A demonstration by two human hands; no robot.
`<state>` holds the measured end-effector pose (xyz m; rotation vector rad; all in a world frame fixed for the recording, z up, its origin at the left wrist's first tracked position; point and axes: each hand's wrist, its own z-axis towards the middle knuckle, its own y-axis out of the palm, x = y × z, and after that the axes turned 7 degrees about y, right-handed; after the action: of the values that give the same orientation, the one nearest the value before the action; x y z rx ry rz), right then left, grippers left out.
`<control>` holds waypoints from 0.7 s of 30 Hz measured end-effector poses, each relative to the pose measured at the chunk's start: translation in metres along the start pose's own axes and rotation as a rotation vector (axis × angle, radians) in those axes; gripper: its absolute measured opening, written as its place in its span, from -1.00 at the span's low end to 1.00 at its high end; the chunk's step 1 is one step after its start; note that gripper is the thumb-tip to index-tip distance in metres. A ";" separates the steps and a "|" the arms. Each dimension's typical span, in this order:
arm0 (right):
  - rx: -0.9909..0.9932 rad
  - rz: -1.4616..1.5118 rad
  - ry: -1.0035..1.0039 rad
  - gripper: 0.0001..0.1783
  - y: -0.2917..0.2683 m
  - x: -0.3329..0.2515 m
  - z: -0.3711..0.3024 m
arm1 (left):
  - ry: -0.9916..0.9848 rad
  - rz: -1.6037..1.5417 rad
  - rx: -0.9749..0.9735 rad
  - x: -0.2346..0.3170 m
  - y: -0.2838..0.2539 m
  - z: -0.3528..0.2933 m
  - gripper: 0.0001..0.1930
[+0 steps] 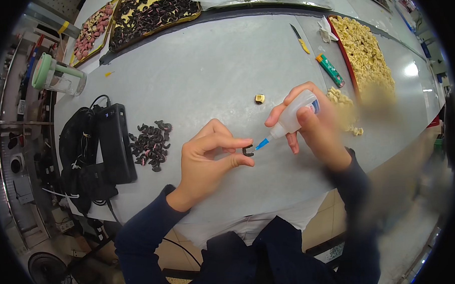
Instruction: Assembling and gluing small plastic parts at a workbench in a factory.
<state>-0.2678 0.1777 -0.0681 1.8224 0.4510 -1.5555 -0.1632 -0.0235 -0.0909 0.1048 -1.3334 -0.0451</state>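
Note:
My left hand [208, 157] pinches a small black C-shaped part [248, 151] between thumb and forefinger, just above the grey table [210, 72]. My right hand [309, 121] grips a small white squeeze bottle [294, 117] with a blue nozzle. The nozzle tip points at the black part and almost touches it. A pile of the same black parts [150, 143] lies to the left of my left hand. One small yellowish cube [259, 98] sits alone on the table beyond my hands.
A black box with cables [115, 143] lies at the left edge. A tray of yellowish pieces [364, 52] stands at the right, trays of dark and pink parts [148, 14] at the back. A green marker [330, 71], a knife [300, 38] and a clear jar [60, 77] are also there.

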 end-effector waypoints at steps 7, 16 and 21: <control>0.004 -0.001 -0.007 -0.70 -0.001 -0.002 0.000 | 0.016 0.005 0.001 0.001 0.000 0.000 -0.69; 0.013 -0.001 -0.006 -0.70 -0.001 -0.002 0.000 | 0.032 0.012 -0.008 0.000 -0.001 0.000 -0.69; 0.020 -0.008 -0.007 -0.70 -0.001 -0.003 -0.001 | 0.007 -0.011 0.008 0.001 -0.001 0.000 -0.64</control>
<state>-0.2687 0.1796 -0.0660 1.8320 0.4413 -1.5761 -0.1628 -0.0249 -0.0900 0.1188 -1.3261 -0.0485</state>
